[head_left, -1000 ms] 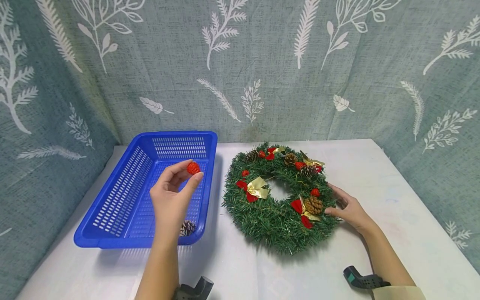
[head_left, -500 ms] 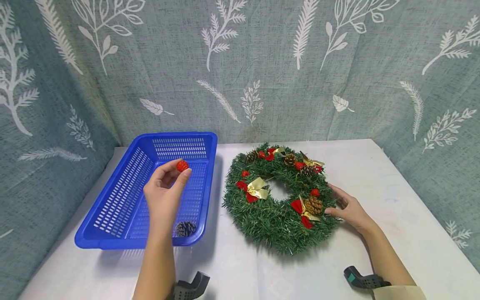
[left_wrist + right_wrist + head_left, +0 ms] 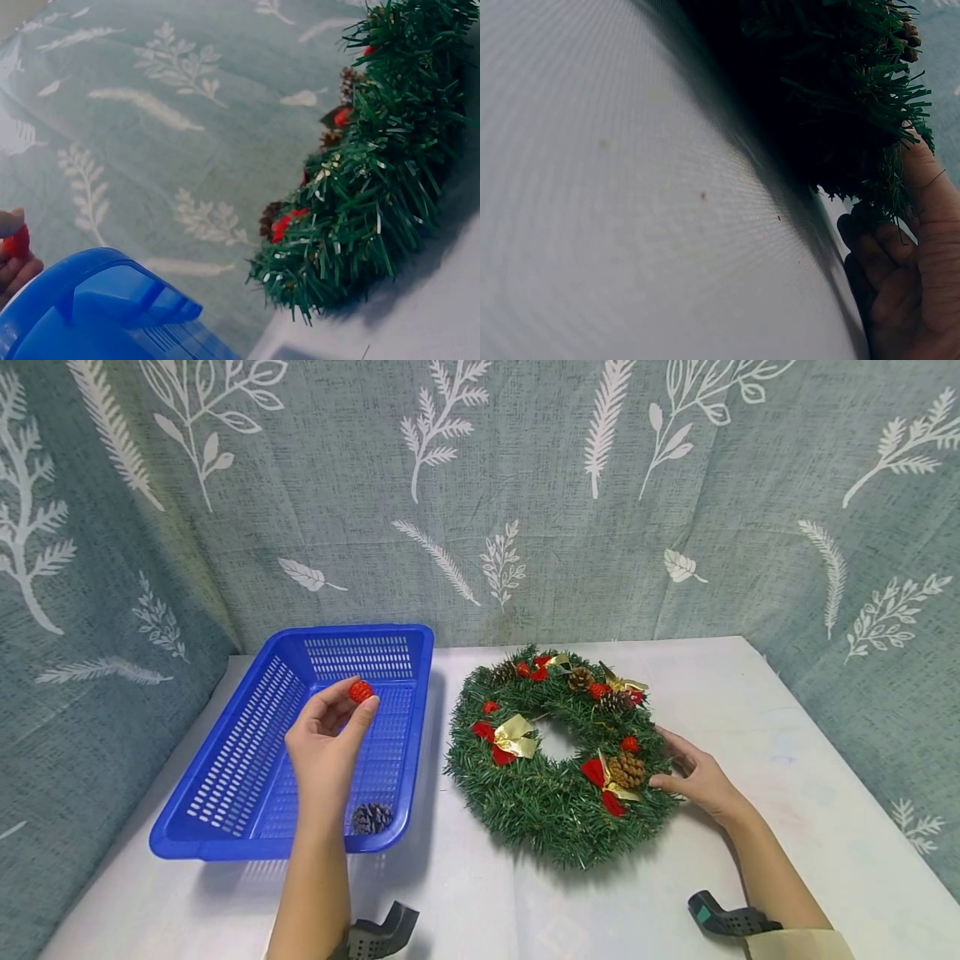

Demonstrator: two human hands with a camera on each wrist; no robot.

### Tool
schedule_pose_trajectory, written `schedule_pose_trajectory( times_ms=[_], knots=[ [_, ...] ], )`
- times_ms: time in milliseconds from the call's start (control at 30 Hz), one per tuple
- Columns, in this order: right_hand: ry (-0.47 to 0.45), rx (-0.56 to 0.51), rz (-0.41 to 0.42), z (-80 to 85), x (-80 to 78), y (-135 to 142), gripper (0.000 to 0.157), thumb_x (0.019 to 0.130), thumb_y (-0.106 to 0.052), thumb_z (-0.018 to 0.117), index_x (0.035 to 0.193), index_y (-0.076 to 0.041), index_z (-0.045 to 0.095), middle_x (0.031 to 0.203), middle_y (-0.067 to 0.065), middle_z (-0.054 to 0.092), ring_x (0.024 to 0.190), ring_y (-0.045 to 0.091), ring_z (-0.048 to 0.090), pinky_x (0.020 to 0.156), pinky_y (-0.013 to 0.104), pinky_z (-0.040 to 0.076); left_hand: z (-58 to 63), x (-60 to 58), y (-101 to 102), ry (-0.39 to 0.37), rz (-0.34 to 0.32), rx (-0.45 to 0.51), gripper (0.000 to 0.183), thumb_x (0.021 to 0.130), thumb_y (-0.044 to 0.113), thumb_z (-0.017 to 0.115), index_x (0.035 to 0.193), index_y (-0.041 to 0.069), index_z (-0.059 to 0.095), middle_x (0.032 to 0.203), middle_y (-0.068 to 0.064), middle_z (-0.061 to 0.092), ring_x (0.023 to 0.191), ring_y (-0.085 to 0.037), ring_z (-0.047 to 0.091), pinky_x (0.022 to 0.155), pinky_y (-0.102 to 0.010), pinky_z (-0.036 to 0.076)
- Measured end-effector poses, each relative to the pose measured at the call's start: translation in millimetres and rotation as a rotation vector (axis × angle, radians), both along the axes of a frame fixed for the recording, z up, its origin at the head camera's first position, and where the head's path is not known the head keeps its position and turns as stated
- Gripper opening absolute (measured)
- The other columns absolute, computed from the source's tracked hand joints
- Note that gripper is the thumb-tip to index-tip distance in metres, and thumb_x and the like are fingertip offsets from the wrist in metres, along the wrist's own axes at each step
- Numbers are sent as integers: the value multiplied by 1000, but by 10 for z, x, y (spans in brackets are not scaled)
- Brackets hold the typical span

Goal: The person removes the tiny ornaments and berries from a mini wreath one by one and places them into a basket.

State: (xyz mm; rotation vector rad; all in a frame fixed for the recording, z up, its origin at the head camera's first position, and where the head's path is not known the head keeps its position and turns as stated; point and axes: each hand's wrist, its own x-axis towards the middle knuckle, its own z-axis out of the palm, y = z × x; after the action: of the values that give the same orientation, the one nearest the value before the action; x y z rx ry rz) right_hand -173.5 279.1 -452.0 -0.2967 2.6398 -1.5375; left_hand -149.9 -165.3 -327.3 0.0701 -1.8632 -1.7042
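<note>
Between the thumb and fingertips of my left hand (image 3: pixel 327 727) is a small red textured ball (image 3: pixel 361 692), held above the blue basket. In the left wrist view, only part of that red ball (image 3: pixel 16 243) shows at the left edge. A green Christmas wreath (image 3: pixel 555 818) lies on the table, trimmed with red-and-gold bows, pine cones and similar red balls. My right hand (image 3: pixel 701 783) grips the wreath's right edge. The right wrist view has the thumb (image 3: pixel 924 180) against the greenery and the other fingers curled at its underside.
The blue plastic basket (image 3: pixel 408 777) with slotted sides stands left of the wreath. A dark pine cone (image 3: pixel 372 817) lies in its near right corner. Grey-green leaf-patterned cloth (image 3: pixel 525 560) hangs behind and along both sides of the white table (image 3: pixel 465 893).
My left hand has moved left with the red ball, farther over the basket, and the pine cone there now shows fully. The right hand and wreath have stayed put.
</note>
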Motion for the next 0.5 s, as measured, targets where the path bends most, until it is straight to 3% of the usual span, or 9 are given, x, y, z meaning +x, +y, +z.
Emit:
schedule_pose_trajectory(
  times_ms=[100, 200, 300, 400, 500],
  knots=[
    [4, 9, -2, -12, -4, 4, 79, 84, -14, 71, 148, -2, 26, 137, 29, 40, 118, 22, 41, 86, 6, 35, 1, -4, 0, -5, 1, -5, 34, 81, 7, 74, 114, 0, 66, 92, 8, 65, 88, -10, 63, 82, -15, 51],
    [2, 7, -3, -13, -5, 2, 79, 84, -14, 71, 148, -2, 26, 137, 30, 40, 121, 30, 41, 88, 7, 35, 15, -4, 5, -12, -8, 7, 38, 81, 7, 74, 117, 1, 64, 102, 3, 67, 97, -10, 63, 88, -17, 49],
    [-9, -8, 2, -9, -6, -2, 80, 84, -13, 71, 148, -1, 25, 138, 31, 38, 125, 40, 37, 103, 28, 38, 38, 6, 15, -11, -15, 15, 42, 81, 6, 73, 122, 2, 61, 115, -5, 66, 107, -13, 61, 96, -21, 46],
    [-22, -36, 10, -8, -8, -6, 80, 84, -12, 71, 148, 0, 23, 141, 33, 34, 128, 45, 33, 107, 56, 29, 62, 27, 27, -17, -10, -5, 47, 81, 7, 74, 125, 3, 58, 120, -9, 64, 112, -13, 59, 100, -25, 43],
    [-27, -58, 15, -3, -10, -8, 81, 84, -11, 71, 148, 1, 23, 142, 34, 31, 129, 47, 31, 105, 65, 23, 82, 50, 41, -32, -7, -28, 50, 81, 9, 75, 127, 4, 57, 120, -6, 64, 111, -11, 59, 101, -25, 43]
  ],
)
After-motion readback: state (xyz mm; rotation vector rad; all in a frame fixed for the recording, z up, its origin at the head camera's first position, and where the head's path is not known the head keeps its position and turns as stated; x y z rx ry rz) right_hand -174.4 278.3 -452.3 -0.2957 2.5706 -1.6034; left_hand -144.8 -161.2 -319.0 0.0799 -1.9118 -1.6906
